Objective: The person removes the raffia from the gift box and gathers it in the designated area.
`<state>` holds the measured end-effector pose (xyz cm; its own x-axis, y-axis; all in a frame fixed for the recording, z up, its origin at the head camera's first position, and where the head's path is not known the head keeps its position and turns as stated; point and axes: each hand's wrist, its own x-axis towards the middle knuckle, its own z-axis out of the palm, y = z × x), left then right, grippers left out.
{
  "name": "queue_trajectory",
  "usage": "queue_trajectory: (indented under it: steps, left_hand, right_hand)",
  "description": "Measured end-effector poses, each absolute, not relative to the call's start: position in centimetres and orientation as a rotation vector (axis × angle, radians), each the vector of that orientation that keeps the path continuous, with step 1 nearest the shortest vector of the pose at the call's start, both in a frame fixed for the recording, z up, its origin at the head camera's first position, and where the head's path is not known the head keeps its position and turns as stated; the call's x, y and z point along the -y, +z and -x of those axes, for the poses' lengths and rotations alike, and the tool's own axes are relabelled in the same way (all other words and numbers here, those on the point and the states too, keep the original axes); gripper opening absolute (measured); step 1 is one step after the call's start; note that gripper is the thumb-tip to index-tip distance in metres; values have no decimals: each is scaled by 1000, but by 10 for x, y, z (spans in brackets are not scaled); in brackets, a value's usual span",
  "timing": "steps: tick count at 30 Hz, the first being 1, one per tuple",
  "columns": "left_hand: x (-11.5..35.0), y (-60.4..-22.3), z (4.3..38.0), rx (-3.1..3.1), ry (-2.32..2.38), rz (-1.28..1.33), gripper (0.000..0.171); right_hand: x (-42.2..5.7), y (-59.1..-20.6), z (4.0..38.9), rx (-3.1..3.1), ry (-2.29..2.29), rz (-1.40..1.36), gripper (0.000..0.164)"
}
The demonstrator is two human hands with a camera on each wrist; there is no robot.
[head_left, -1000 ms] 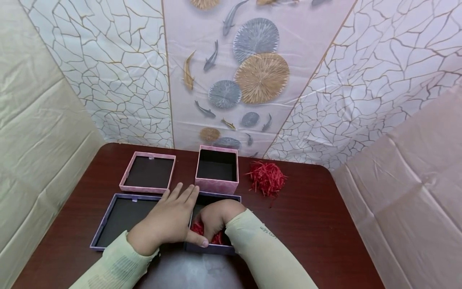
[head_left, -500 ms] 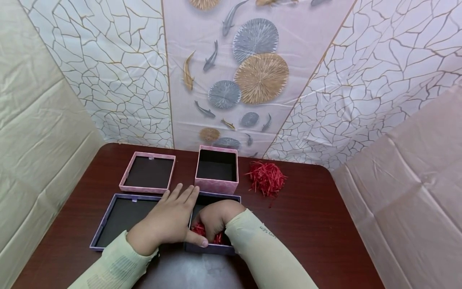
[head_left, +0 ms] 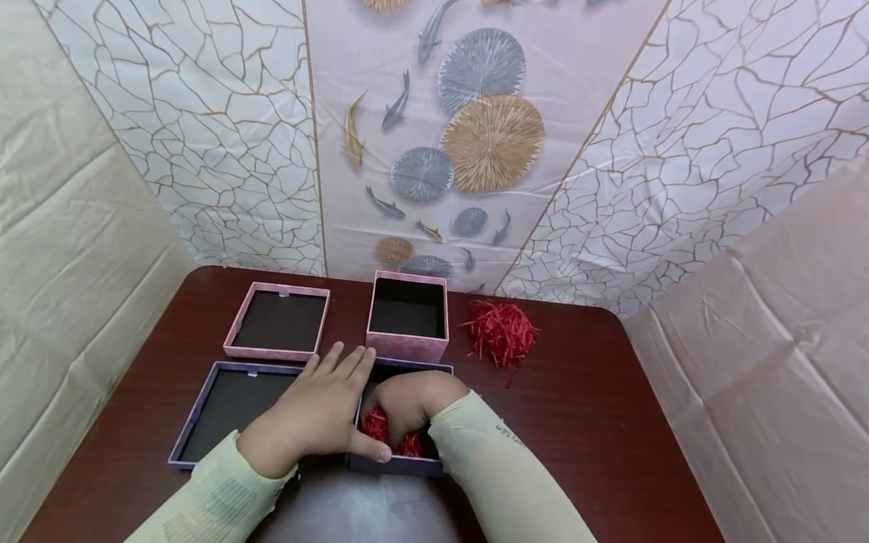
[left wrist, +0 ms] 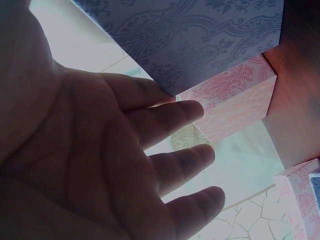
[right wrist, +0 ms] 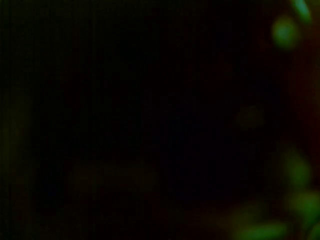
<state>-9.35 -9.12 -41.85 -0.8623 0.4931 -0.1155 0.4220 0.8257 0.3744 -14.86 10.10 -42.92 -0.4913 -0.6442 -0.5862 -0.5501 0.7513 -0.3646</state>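
An open purple-blue box (head_left: 397, 467) with a black inside stands at the front middle of the table. My right hand (head_left: 416, 400) reaches down into it, among red shredded paper (head_left: 375, 424). Its fingertips are hidden, and I cannot tell if they grip any shreds. My left hand (head_left: 308, 411) rests at the box's left edge, fingers straight and spread, thumb along the front rim. In the left wrist view, the little-spread fingers (left wrist: 170, 117) reach beside the patterned box wall (left wrist: 210, 45). The right wrist view is almost fully dark.
Behind the purple box stands an open pink box (head_left: 407, 348). A loose pile of red shredded paper (head_left: 502, 332) lies to its right. On the left are a pink lid (head_left: 271, 353) and, partly under my left arm, a purple lid (head_left: 186, 434), both inside up.
Inside the box my right hand has shifted slightly up and to the right, and more red shreds show beside it. My left hand stays in place on the rim.
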Motion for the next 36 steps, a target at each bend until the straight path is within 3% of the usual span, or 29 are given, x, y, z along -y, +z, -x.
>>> queue_trajectory:
  steps: [14,28,36]
  left_hand:
    - [91,-419,93,-2820,479,-724,154]
    - [91,-419,93,-2810,489,-741,153]
    - [91,-420,94,-2804,482,-738,152]
  right_hand:
    - [-111,-406,155,-2286,-320,925,50]
    - [-127,-396,156,-2349,-448,1100,43]
    - [-134,-380,154,-2409,-525,1082,52]
